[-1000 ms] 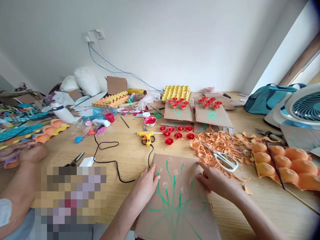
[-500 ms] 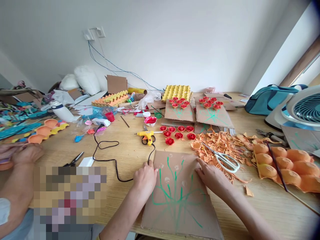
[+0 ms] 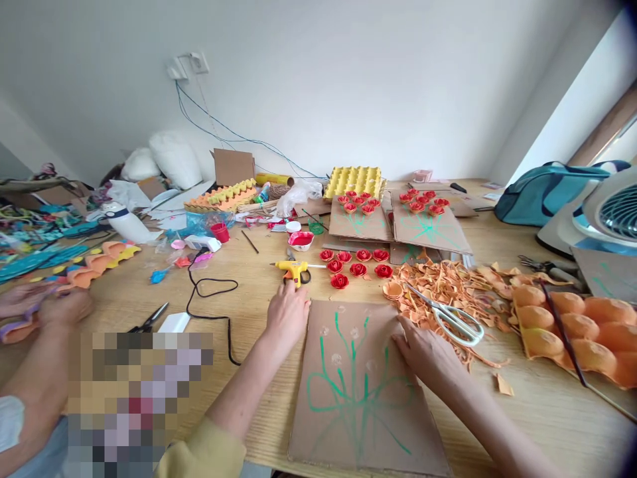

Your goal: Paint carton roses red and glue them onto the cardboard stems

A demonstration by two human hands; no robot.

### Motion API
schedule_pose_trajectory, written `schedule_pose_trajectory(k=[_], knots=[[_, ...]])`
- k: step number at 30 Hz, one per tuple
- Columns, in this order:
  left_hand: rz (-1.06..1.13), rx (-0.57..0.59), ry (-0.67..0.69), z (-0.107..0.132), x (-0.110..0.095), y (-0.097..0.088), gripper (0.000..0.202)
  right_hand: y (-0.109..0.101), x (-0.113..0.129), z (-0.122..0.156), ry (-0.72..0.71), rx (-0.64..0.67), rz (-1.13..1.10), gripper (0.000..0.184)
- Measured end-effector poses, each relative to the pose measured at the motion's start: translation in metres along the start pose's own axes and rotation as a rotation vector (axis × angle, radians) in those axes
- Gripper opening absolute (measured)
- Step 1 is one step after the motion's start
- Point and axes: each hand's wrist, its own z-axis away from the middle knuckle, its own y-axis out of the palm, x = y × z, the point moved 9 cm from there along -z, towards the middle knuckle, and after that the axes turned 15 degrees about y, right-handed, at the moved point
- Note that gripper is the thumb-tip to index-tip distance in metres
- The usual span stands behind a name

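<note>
A sheet of brown cardboard point(image 3: 378, 425) with green painted stems and several clear glue spots lies before me. My right hand point(image 3: 430, 348) grips its upper right edge, thumb and fingertips on the surface. Beyond the sheet's top left corner, my left hand point(image 3: 287, 311) reaches with fingers stretched to the handle of a yellow glue gun point(image 3: 291, 265); whether it touches is hard to see. The gun lies on the table, a white glue stick in its back, over dark-handled scissors point(image 3: 305, 277). Several red paper roses point(image 3: 358, 269) sit right of the gun.
Orange scraps point(image 3: 438, 285) with white-handled scissors point(image 3: 458, 324) lie beside my right hand. An orange egg tray point(image 3: 580, 325) is farther right. Finished rose boards point(image 3: 428, 229) stand behind. A black cord point(image 3: 229, 338) crosses the left side, where another person's hands point(image 3: 64, 307) work on egg carton.
My left hand has left the cardboard's left edge and moved forward to the glue gun's handle. My right hand stays on the sheet. The view has shifted slightly.
</note>
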Motion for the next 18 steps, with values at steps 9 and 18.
schedule_pose_trajectory(k=[9,18], knots=[[-0.01,0.067,0.15,-0.064,0.009,0.029,0.035,-0.001,0.001,0.004,-0.022,-0.073,0.021,0.029],[-0.033,0.064,0.133,-0.062,0.015,0.04,0.036,-0.008,0.012,0.028,-0.135,-0.167,0.036,0.023]])
